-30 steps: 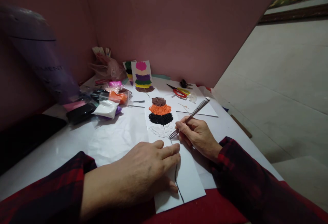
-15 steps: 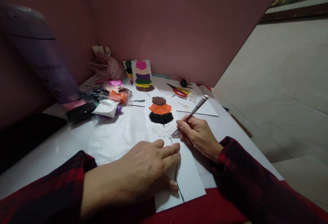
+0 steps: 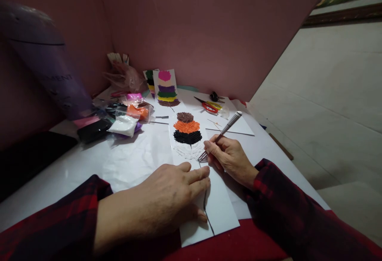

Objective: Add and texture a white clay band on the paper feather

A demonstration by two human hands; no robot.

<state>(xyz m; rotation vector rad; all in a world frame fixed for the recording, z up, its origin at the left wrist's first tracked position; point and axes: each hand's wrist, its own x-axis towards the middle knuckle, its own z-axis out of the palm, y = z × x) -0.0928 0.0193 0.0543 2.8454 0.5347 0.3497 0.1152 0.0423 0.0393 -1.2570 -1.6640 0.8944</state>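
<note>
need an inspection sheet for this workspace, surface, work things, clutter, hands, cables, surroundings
Surface: white covering, with red material showing at the near edge.
Work things: white card bearing brown, orange, black and white bands and a dark line; fork, tines at the white band's near edge.
Clutter: bagged coloured material, red-and-yellow-handled scissors, banded card propped behind.
Hands: left hand resting on the white card; right hand gripping the fork.
Cables: nothing seen.
Surroundings: pinkish wall, purple lettered object at left.
</note>
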